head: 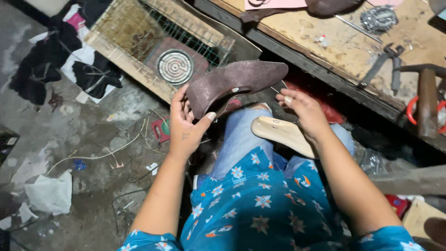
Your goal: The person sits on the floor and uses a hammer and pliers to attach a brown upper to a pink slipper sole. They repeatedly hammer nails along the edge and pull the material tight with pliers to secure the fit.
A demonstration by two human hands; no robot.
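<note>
We hold the brown pointed shoe upper [237, 82] up above our knees, our left hand [186, 125] closed around its heel end so the toe faces the desk [334, 46]. Our right hand [302, 111], fingers loosely spread, touches nothing we can make out beside it, over the pale wooden last [283, 135] lying across our lap. Pliers [388, 62] and a hammer [426, 100] rest on the desk.

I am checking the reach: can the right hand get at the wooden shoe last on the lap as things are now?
Probably yes. The right hand is open just above the wooden shoe last, with nothing between them; the left hand alone grips the shoe upper.
</note>
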